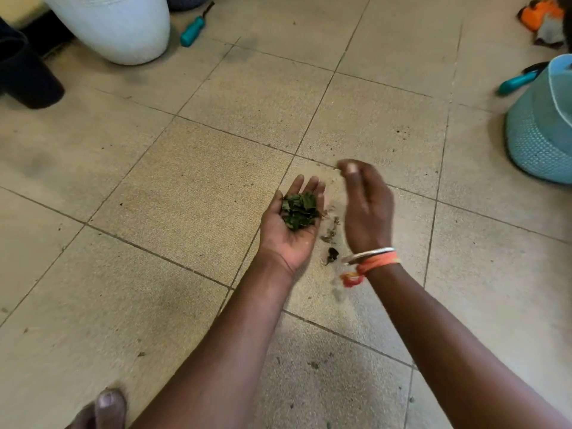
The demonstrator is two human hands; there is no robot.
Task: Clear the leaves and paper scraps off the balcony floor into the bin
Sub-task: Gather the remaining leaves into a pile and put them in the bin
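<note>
Left hand (pixel 292 224) lies palm up with its fingers straight, carrying a heap of green leaves (pixel 299 213). Right hand (pixel 366 209) is a blur over the floor (pixel 185 187), fingertips bunched near something pale; whether it pinches a scrap cannot be told. More leaf bits (pixel 331 254) lie on the tile between the wrists. The danger is that nothing covers the heap. A tilt or a breeze on the way to the teal basket (pixel 535 140), probably the bin and well apart at right, could spill it. No writing can be read anywhere.

We can read nothing here, no label, brand, number or sign; the white pot (pixel 117 26) is plain, and so are the floor tiles (pixel 185 187) beside it.
</note>
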